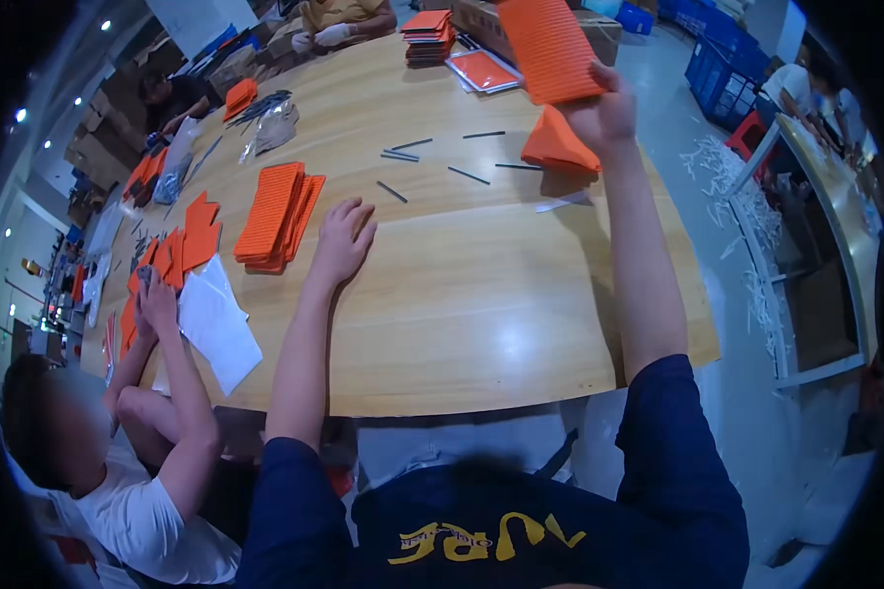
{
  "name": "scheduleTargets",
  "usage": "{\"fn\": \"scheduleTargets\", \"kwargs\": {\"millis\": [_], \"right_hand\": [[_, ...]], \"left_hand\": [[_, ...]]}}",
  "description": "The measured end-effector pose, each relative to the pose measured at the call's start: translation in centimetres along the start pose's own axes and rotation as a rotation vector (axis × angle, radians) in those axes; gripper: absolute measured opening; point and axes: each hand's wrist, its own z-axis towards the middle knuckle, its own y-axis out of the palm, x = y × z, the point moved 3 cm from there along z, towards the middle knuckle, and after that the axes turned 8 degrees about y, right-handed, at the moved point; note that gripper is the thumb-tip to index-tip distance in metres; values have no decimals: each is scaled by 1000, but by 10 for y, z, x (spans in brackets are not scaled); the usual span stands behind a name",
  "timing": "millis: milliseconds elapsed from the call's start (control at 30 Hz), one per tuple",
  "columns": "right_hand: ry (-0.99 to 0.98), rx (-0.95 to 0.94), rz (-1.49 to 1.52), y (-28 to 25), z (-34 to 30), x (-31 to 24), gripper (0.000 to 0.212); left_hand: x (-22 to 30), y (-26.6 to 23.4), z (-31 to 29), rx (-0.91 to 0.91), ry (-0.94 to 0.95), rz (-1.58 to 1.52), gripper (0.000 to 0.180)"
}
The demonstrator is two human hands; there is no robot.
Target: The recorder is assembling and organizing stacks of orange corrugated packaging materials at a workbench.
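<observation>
Fingers (607, 77) of the right hand (602, 116) are closed on 1 orange ridged sheet (550, 49) at its lower right corner, with no visible gap; the thumb's placement is partly hidden. The sheet is raised and tilted above the table (442, 324), toward the far right corner. The left hand (344, 240) holds nothing: it lies palm down near the middle of the surface, fingers loosely spread and slightly bent, just beside 1 orange stack (277, 218) on its left. The layers in that stack overlap too closely to count.

Below the right wrist, close to the right edge, sits 1 folded orange piece (560, 145); whether the hand touches it, I cannot tell. Nearer the near edge than that piece is 1 white slip (563, 202). Between the hands lie 7 dark strips (469, 176), 2 of them close together.

Toward the far edge stand 1 taller orange pile (428, 41) and, just right of it, 1 white-bordered packet (484, 71) with orange showing. Nearer the left edge are 1 small orange pile (241, 95) and 1 clear bag (275, 130) beside a bundle of dark strips. By the near left corner, white sheets (218, 324) lie next to loose orange pieces (201, 234), and 1 co-worker's hands (155, 299) hold a small dark thing.
</observation>
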Motion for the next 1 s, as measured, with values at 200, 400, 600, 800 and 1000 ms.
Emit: {"fn": "scheduleTargets", "kwargs": {"millis": [200, 400, 600, 800, 1000], "right_hand": [[50, -131, 164, 39, 7, 74, 38], [406, -5, -601, 29, -69, 229, 44], [395, -193, -945, 42, -75, 236, 37], [656, 207, -302, 29, -91, 237, 62], [460, 334, -254, 67, -79, 235, 71]], "left_hand": [[12, -9, 13, 13, -16, -156, 37], [52, -20, -4, 216, -206, -1283, 53], [63, -35, -9, 265, -181, -1299, 74], [69, -33, -13, 50, -217, -1316, 71], [64, -24, -17, -21, -184, -883, 62]]}}
